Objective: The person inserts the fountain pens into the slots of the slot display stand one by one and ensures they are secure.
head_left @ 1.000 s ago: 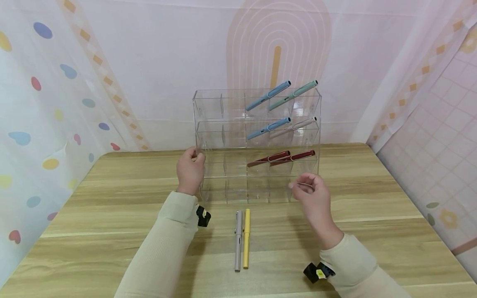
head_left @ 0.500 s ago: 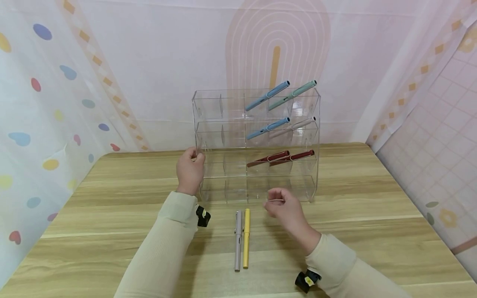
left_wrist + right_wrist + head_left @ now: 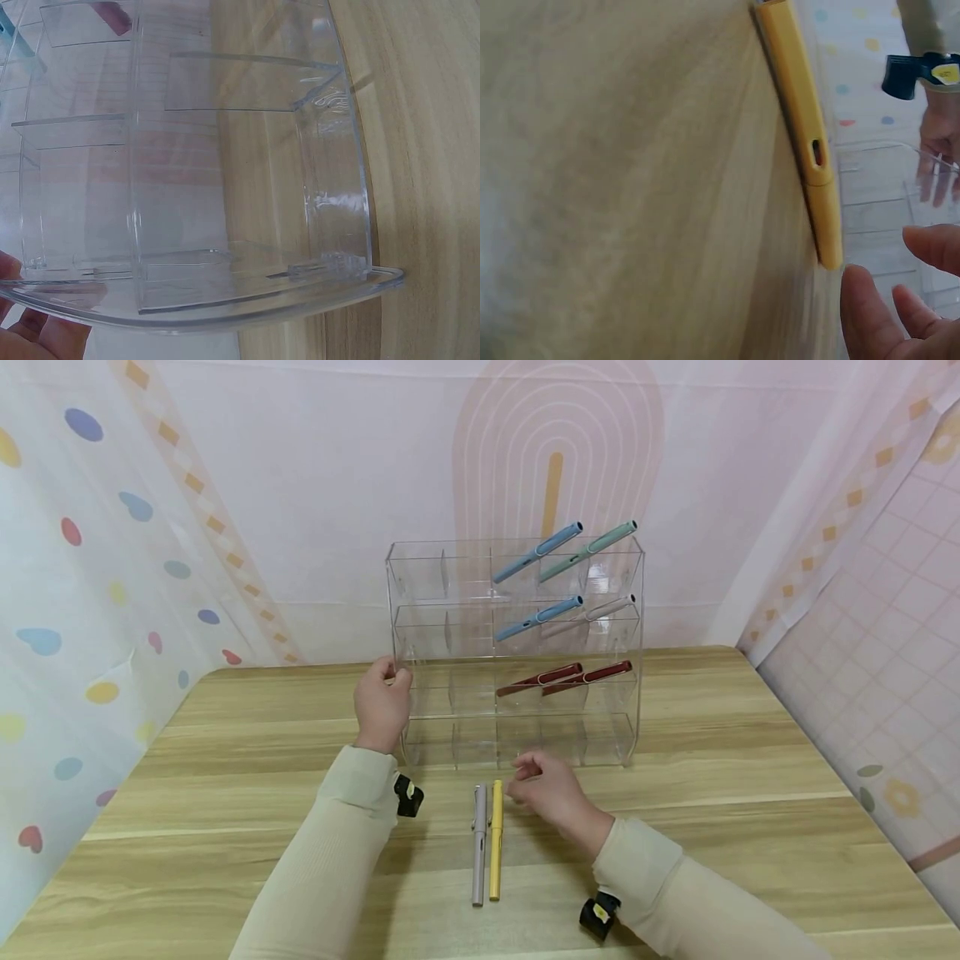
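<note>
My left hand [image 3: 382, 703] grips the left side panel of a clear acrylic pen rack [image 3: 474, 739], thumb and fingers on either side of its edge. In the left wrist view, fingertips [image 3: 64, 337] show at that panel. My right hand [image 3: 551, 789] hovers just right of the cap end of a yellow pen [image 3: 497, 847]. Its thumb and fingers are apart with nothing between them, close to the pen's end in the right wrist view. Against the yellow pen's left lies a grey pen [image 3: 478, 852], roughly parallel on the table.
Pens lean in the rack's right half: a blue pen [image 3: 538, 553] and green pen [image 3: 588, 552] on top, another blue pen [image 3: 538, 618] and a pale pen [image 3: 600, 612] below, then a red pen [image 3: 540, 680] and dark red pen [image 3: 588, 678]. A patterned curtain [image 3: 337, 485] hangs behind.
My right hand has moved left and towards me, from the rack's lower right to beside the yellow pen. The left hand has stayed on the rack. The pens have not moved.
</note>
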Demonstrator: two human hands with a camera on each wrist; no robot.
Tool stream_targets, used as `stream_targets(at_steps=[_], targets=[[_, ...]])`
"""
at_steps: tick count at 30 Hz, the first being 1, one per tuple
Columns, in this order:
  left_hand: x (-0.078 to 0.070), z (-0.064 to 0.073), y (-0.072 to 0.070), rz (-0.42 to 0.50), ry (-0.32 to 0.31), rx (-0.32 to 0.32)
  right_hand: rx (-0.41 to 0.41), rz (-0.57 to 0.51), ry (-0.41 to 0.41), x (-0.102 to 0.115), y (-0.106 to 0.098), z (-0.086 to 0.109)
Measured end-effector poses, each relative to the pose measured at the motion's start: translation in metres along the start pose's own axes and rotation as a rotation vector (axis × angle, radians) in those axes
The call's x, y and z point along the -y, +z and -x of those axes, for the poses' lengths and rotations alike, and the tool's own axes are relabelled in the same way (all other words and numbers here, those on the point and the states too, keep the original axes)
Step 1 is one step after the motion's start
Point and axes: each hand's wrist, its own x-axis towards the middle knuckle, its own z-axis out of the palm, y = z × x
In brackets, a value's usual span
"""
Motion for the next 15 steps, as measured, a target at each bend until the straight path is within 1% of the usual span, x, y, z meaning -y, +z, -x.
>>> stream_targets(at_steps=[6, 8, 15], targets=[[0.001, 0.000, 0.000, -0.006, 0.000, -0.002, 0.028, 0.151, -0.003, 0.000, 0.005, -0.004], [0.001, 0.000, 0.000, -0.007, 0.002, -0.002, 0.035, 0.186, -0.006, 0.000, 0.006, -0.005], [0.000, 0.001, -0.001, 0.004, 0.014, 0.004, 0.074, 0.224, -0.018, 0.000, 0.012, -0.006]])
